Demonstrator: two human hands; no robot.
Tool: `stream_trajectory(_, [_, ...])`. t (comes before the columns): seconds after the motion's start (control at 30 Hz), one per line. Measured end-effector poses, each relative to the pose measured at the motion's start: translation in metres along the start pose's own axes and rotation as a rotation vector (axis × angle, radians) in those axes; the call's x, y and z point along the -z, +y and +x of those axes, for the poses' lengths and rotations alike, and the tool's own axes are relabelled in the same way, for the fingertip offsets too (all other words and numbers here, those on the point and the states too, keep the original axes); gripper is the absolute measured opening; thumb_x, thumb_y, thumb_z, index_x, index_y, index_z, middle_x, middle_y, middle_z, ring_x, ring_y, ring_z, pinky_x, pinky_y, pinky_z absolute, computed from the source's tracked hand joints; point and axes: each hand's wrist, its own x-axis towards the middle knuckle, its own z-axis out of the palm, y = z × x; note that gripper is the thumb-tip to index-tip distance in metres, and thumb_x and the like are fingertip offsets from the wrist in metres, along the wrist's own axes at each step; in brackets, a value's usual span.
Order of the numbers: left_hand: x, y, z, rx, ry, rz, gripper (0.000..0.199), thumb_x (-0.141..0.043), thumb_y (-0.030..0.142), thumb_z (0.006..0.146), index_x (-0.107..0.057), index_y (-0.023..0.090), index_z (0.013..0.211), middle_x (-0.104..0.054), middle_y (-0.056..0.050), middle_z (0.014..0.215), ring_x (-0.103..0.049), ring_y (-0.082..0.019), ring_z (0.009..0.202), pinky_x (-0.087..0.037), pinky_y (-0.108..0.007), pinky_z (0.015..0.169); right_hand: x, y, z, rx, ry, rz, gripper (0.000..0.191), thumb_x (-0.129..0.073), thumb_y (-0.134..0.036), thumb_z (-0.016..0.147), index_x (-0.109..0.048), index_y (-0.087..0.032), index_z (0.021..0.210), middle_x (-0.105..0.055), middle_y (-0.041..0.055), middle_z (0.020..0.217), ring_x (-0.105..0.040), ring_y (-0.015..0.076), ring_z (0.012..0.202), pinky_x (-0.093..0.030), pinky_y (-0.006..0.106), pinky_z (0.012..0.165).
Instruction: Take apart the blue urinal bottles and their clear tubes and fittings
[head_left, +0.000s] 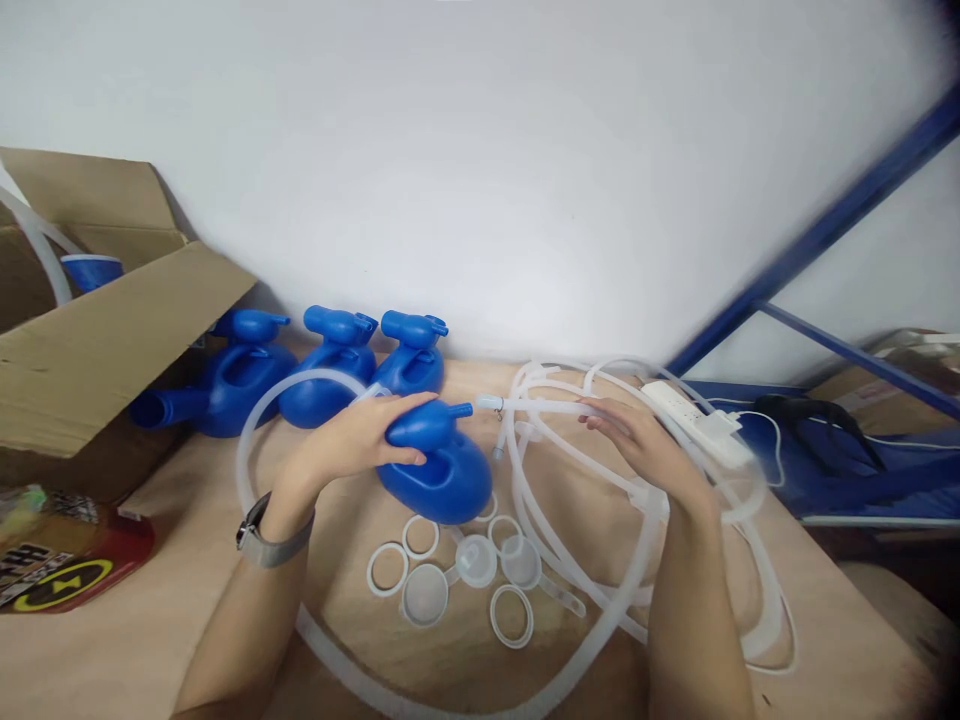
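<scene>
My left hand [367,435] is closed around the rounded blue top part of a blue plastic bottle [442,485] with a looped handle and a narrow nozzle pointing right. My right hand [637,440] grips a translucent hose [551,405], its pale end [489,402] pointing left, slightly apart from the nozzle. The hose runs in a big loop under my arms. Below the bottle lie several white rings [511,616] and clear caps with straps [425,596].
Several blue bottles [409,365] stand along the wall. An open cardboard box [127,330] and a red-brown packet [75,550] are at left. Coiled hose [540,530] and a white power strip [694,425] lie at right. A blue metal frame [825,230] rises beyond.
</scene>
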Motion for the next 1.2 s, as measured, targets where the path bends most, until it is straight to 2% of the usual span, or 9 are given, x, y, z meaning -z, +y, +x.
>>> stream_trajectory(0.13, [0.001, 0.003, 0.0, 0.029, -0.004, -0.004, 0.086, -0.075, 0.064, 0.083, -0.045, 0.033, 0.157, -0.058, -0.001, 0.156, -0.063, -0.029, 0.135, -0.05, -0.04, 0.119, 0.001, -0.001, -0.001, 0.006, -0.017, -0.013, 0.043, -0.051, -0.053, 0.105, -0.072, -0.023, 0.127, -0.08, 0.0111, 0.114, -0.075, 0.0306, 0.109, -0.056, 0.049, 0.106])
stream_trajectory(0.43, [0.003, 0.006, -0.002, 0.05, -0.013, 0.014, 0.086, -0.077, 0.061, 0.084, -0.044, 0.033, 0.158, -0.057, -0.002, 0.157, -0.062, -0.028, 0.137, -0.048, -0.039, 0.122, -0.015, -0.01, 0.007, 0.114, 0.045, -0.137, 0.035, -0.047, -0.043, 0.109, -0.067, -0.027, 0.132, -0.073, 0.0089, 0.134, -0.068, 0.0298, 0.125, -0.05, 0.049, 0.111])
stream_trajectory(0.63, [-0.001, 0.008, 0.0, -0.001, -0.003, 0.029, 0.083, -0.075, 0.061, 0.085, -0.045, 0.032, 0.157, -0.058, -0.005, 0.156, -0.064, -0.029, 0.135, -0.051, -0.041, 0.119, -0.061, -0.053, 0.021, 0.245, 0.054, -0.446, 0.034, -0.049, -0.03, 0.109, -0.064, -0.021, 0.139, -0.075, 0.0137, 0.112, -0.071, 0.0315, 0.106, -0.049, 0.046, 0.094])
stream_trajectory(0.7, [-0.001, 0.01, 0.001, 0.004, -0.001, 0.042, 0.084, -0.077, 0.06, 0.084, -0.046, 0.031, 0.157, -0.06, -0.006, 0.154, -0.067, -0.029, 0.13, -0.052, -0.041, 0.117, -0.079, -0.068, 0.03, 0.307, 0.014, -0.461, 0.037, -0.051, -0.036, 0.11, -0.062, -0.02, 0.141, -0.075, 0.0137, 0.111, -0.07, 0.0312, 0.104, -0.047, 0.046, 0.093])
stream_trajectory(0.8, [-0.001, 0.012, 0.002, 0.016, -0.002, 0.052, 0.085, -0.078, 0.058, 0.083, -0.046, 0.029, 0.157, -0.061, -0.007, 0.153, -0.068, -0.028, 0.128, -0.051, -0.04, 0.117, -0.093, -0.082, 0.044, 0.39, -0.037, -0.374, 0.057, -0.059, -0.058, 0.103, -0.057, -0.019, 0.144, -0.074, 0.0135, 0.117, -0.069, 0.0298, 0.103, -0.047, 0.044, 0.093])
stream_trajectory(0.87, [0.0, 0.013, 0.001, 0.025, -0.006, 0.046, 0.085, -0.079, 0.057, 0.083, -0.046, 0.029, 0.157, -0.061, -0.006, 0.153, -0.067, -0.028, 0.129, -0.051, -0.039, 0.117, -0.094, -0.083, 0.051, 0.419, -0.05, -0.326, 0.053, -0.056, -0.062, 0.103, -0.063, -0.018, 0.132, -0.074, 0.0124, 0.113, -0.069, 0.0283, 0.101, -0.047, 0.041, 0.09])
stream_trajectory(0.97, [0.0, 0.012, 0.001, 0.029, -0.014, 0.035, 0.084, -0.079, 0.056, 0.083, -0.046, 0.031, 0.157, -0.061, -0.005, 0.154, -0.068, -0.028, 0.128, -0.051, -0.04, 0.118, -0.091, -0.078, 0.058, 0.452, -0.053, -0.312, 0.043, -0.039, -0.05, 0.112, -0.067, -0.017, 0.108, -0.073, 0.0104, 0.1, -0.067, 0.0252, 0.093, -0.044, 0.036, 0.081])
stream_trajectory(1.1, [-0.003, 0.008, 0.002, -0.006, -0.002, 0.026, 0.084, -0.079, 0.058, 0.083, -0.047, 0.032, 0.156, -0.061, -0.005, 0.153, -0.068, -0.028, 0.128, -0.051, -0.041, 0.119, -0.088, -0.071, 0.064, 0.516, -0.09, -0.285, 0.049, -0.026, -0.043, 0.116, -0.064, -0.017, 0.102, -0.072, 0.0099, 0.095, -0.064, 0.0214, 0.085, -0.039, 0.032, 0.073])
stream_trajectory(1.2, [-0.004, 0.004, 0.002, -0.013, -0.003, 0.015, 0.084, -0.079, 0.057, 0.084, -0.045, 0.034, 0.157, -0.059, -0.003, 0.155, -0.064, -0.028, 0.134, -0.049, -0.041, 0.121, -0.09, -0.071, 0.069, 0.497, -0.097, -0.28, 0.053, -0.022, -0.04, 0.116, -0.061, -0.018, 0.088, -0.069, 0.0073, 0.082, -0.059, 0.0188, 0.073, -0.034, 0.032, 0.066])
